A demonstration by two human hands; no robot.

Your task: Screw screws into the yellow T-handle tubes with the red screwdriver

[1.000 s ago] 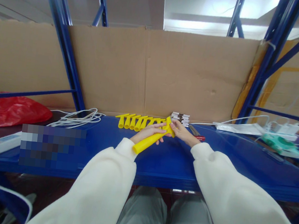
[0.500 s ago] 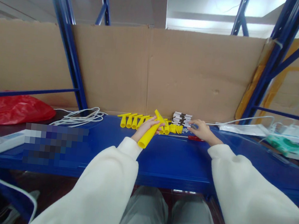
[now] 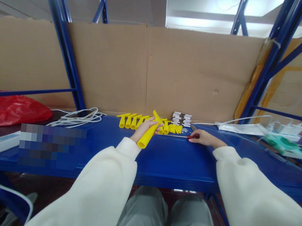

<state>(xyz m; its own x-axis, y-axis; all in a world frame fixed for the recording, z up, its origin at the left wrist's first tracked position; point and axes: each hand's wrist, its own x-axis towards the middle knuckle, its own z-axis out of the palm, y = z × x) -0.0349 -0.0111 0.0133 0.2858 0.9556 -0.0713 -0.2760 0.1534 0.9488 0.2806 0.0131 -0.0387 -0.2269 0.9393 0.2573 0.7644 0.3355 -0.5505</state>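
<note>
A yellow T-shaped scraper with a hollow tube handle [image 3: 146, 138] is held in my left hand [image 3: 143, 129], its open tube end pointing toward me. My right hand [image 3: 201, 137] has its fingers closed on the red handle of a screwdriver [image 3: 191, 137], whose long thin shaft lies along the blue table pointing left. Behind my left hand stands a row of similar yellow scrapers [image 3: 128, 121]. Small yellow pieces [image 3: 175, 129] lie to the right of the row, with small silvery bits [image 3: 184, 130], perhaps screws, beside them. Stacked white-and-dark packets [image 3: 181, 118] sit behind.
Cardboard [image 3: 155, 70] walls off the back of the blue table [image 3: 172, 162] between blue rack posts. To the left are a red plastic bag [image 3: 13, 111] and a coiled white cable [image 3: 81, 118]. On the right lie a green-and-white packet [image 3: 285, 145] and white plugs [image 3: 289, 130].
My right hand has come down and closed on the screwdriver's red handle. My left hand still holds the yellow scraper in nearly the same place. The whole view has shifted slightly.
</note>
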